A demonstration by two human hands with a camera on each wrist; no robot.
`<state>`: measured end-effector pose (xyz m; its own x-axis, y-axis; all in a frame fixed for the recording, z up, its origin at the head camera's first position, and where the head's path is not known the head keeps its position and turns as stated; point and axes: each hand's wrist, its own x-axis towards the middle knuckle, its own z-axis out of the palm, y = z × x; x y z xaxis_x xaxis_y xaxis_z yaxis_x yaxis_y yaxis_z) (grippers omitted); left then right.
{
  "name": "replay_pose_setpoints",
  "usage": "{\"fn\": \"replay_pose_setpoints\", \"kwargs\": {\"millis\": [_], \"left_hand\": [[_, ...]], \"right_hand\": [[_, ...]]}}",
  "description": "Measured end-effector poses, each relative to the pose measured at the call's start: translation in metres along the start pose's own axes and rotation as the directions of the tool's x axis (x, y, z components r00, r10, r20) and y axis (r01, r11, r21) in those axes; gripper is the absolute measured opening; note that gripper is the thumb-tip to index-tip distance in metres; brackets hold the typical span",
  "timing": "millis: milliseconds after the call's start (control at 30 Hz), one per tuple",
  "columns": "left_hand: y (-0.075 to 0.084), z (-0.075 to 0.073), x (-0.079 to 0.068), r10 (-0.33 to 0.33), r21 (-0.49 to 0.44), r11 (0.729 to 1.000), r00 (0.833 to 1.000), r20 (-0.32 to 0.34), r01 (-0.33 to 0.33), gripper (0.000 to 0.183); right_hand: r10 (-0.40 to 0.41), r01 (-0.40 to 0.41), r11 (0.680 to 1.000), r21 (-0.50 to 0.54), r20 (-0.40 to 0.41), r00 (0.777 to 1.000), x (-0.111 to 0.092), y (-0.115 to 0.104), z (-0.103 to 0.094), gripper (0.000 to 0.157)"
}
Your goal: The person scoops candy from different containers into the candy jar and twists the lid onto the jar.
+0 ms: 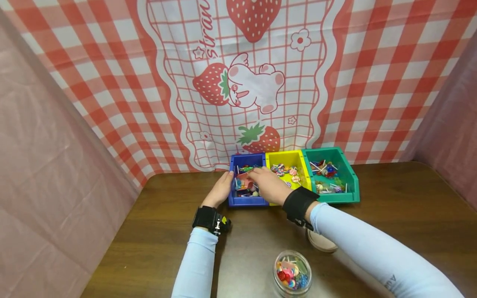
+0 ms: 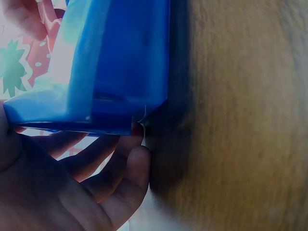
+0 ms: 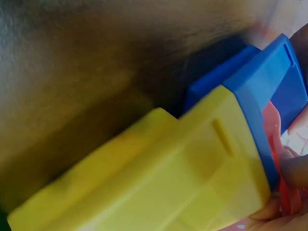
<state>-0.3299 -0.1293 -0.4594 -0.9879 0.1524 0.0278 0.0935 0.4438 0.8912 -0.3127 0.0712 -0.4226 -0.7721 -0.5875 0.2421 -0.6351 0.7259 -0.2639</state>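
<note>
My left hand [image 1: 221, 191] rests along the left side of the blue bin [image 1: 249, 202], fingers against its outer wall. In the left wrist view that hand's fingers [image 2: 137, 168] lie right beside the bin's lower edge. My right hand [image 1: 273, 185] reaches over the blue bin from the right. Its thumb and fingers pinch a pink plastic piece with a curved edge [image 3: 272, 122], partly hidden by the hand. Wrapped candies and lollipops [image 1: 246, 193] lie in the blue bin around the pink piece.
The yellow bin [image 1: 285, 155] and green bin [image 1: 352, 178] join the blue one on its right, holding lollipops and candies. Nearer me stands a clear jar [image 1: 292, 273] with mixed candies. A round pale lid [image 1: 321, 242] lies partly under my right forearm.
</note>
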Motion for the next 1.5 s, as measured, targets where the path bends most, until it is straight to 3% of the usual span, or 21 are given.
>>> {"fn": "replay_pose_setpoints", "kwargs": {"millis": [167,333,500,767,1000,1333,1500], "left_hand": [[-0.001,0.002,0.0,0.025,-0.002,1.0,1.0,-0.006,-0.025,0.048],[-0.001,0.002,0.001,0.019,-0.015,1.0,1.0,-0.012,-0.019,0.047],[-0.003,0.0,0.002,-0.001,-0.031,1.0,1.0,0.003,0.001,0.051],[-0.005,-0.003,0.0,-0.042,-0.137,0.99,0.999,0.031,0.045,0.053],[-0.006,-0.004,-0.002,-0.087,-0.199,0.976,0.995,0.039,0.093,0.051],[-0.005,-0.005,0.0,-0.105,-0.187,0.976,0.994,0.035,0.109,0.05],[-0.004,-0.005,0.002,-0.103,-0.193,0.976,0.994,0.021,0.105,0.047]], "right_hand": [[0.032,-0.024,0.995,0.093,-0.082,0.996,-0.004,0.01,0.001,0.041],[0.065,-0.031,0.976,0.214,-0.156,0.986,-0.007,0.019,0.002,0.027],[0.111,-0.065,0.949,0.307,-0.134,0.985,-0.009,0.024,0.0,0.024],[0.198,-0.144,0.905,0.4,-0.096,0.975,-0.011,0.022,-0.002,0.026],[0.241,-0.174,0.872,0.457,-0.092,0.966,-0.014,0.025,0.0,0.028],[0.217,-0.118,0.895,0.43,-0.189,0.958,-0.021,0.028,0.001,0.026],[0.248,-0.135,0.878,0.46,-0.193,0.949,-0.023,0.032,-0.002,0.027]]}}
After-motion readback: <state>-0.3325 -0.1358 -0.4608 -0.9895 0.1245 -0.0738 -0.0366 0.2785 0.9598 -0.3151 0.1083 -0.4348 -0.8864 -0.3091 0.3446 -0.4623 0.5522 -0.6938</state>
